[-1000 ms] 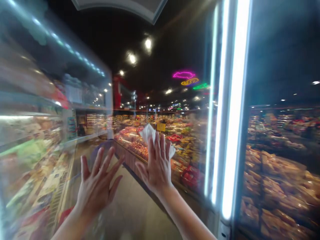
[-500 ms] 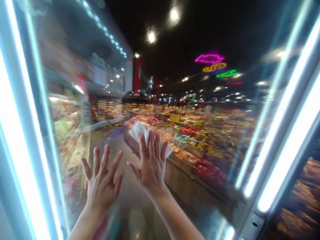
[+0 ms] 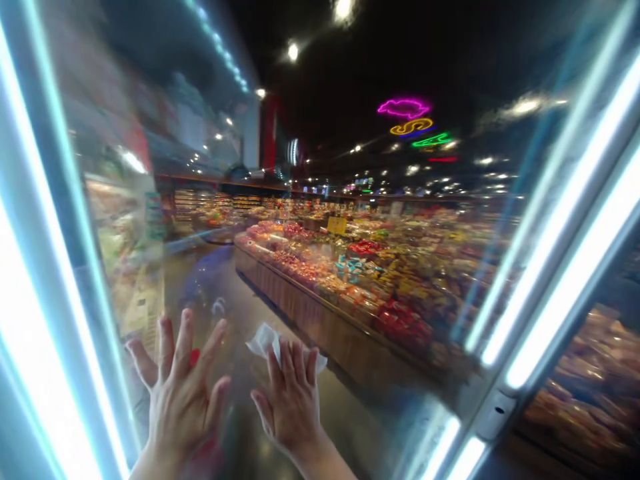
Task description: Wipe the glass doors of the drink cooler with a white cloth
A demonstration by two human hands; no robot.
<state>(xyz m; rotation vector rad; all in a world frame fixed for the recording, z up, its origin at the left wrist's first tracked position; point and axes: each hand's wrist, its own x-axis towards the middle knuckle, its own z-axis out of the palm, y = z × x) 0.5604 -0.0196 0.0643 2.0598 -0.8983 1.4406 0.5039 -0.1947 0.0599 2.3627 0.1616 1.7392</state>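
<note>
Plainly spreading the fingers of the left hand [image 3: 180, 403] wide apart, near the right hand [image 3: 295, 410]. Laying the latter flat over a thin white cloth [image 3: 265, 339], with fingers straight and nearly together. Holding hands and cloth up before clear glass [image 3: 219, 308], low between the bright tubes [image 3: 30, 353] along its left and right edges; hard to tell whether touching. Facing, beyond, a wooden-sided table [image 3: 310, 317] with packets [image 3: 403, 323] heaped to its near edge.
</note>
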